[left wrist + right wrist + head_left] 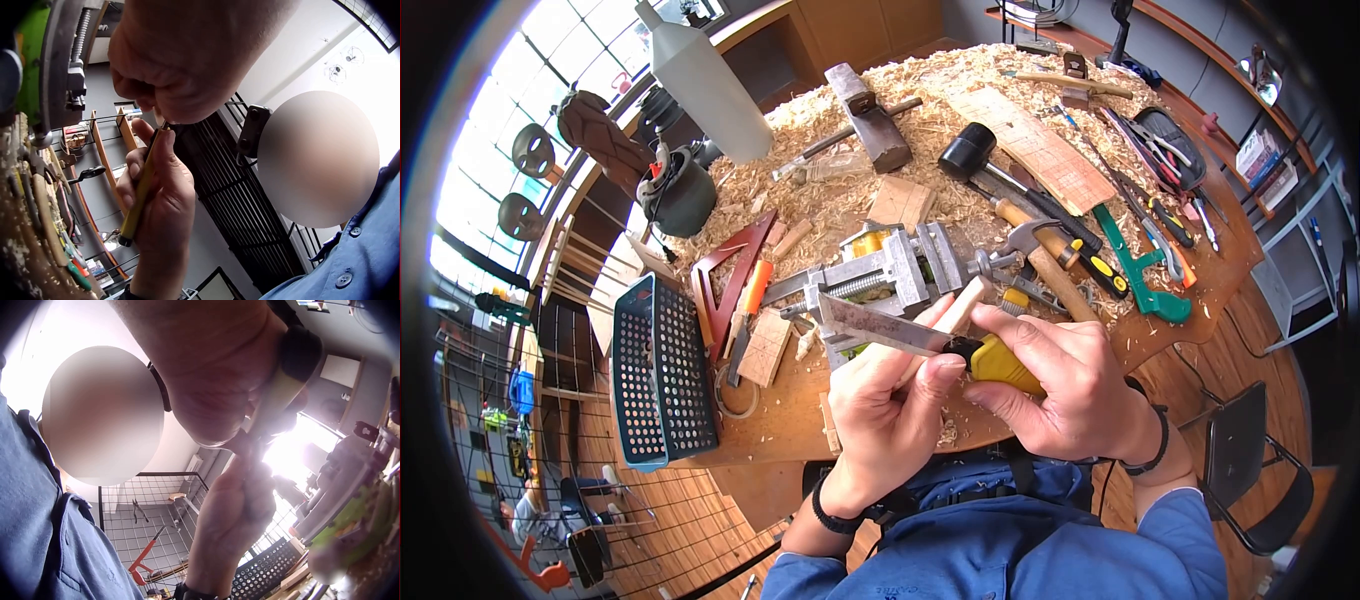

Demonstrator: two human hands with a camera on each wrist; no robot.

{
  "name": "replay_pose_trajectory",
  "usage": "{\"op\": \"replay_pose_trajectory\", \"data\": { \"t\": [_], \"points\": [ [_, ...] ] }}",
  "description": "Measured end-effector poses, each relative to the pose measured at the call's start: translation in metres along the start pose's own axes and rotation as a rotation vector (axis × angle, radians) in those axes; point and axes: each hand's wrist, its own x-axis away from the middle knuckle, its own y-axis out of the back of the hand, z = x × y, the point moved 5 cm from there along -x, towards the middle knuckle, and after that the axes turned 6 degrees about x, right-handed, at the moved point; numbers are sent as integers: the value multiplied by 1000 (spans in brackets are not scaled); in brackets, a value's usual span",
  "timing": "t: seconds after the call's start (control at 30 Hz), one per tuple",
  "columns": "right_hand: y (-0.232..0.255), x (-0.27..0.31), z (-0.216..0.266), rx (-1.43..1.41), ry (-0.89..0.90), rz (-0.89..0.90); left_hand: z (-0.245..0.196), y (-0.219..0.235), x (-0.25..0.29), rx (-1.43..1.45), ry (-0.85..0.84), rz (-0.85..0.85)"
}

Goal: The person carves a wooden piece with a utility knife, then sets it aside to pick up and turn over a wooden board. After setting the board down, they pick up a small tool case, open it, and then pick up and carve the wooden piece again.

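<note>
My left hand (885,410) holds a slim pale piece of wood (967,303), its far end sticking up past the fingers. A knife with a yellow and black handle (1006,368) is gripped in my right hand (1065,380). Its broad steel blade (880,325) points left across the left fingers and crosses the wood in the head view. The left thumb lies close to where the blade meets the handle. From the left wrist, the right hand (165,194) shows curled round the yellow handle (142,197); the wood is hidden there.
Beyond the hands stands a metal vise (890,270) on the bench. A hammer (1040,250), a black mallet (968,150) and a green-handled saw (1145,275) lie to the right. At left are an orange-handled knife (754,290) and a perforated basket (662,370). Wood shavings (800,200) cover the back.
</note>
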Motion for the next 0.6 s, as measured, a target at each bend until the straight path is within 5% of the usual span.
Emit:
{"op": "replay_pose_trajectory", "data": {
  "t": [0.6],
  "points": [
    [0,1,0,-24,2,-2,-2,5,-2,-73,-106,15]
  ]
}}
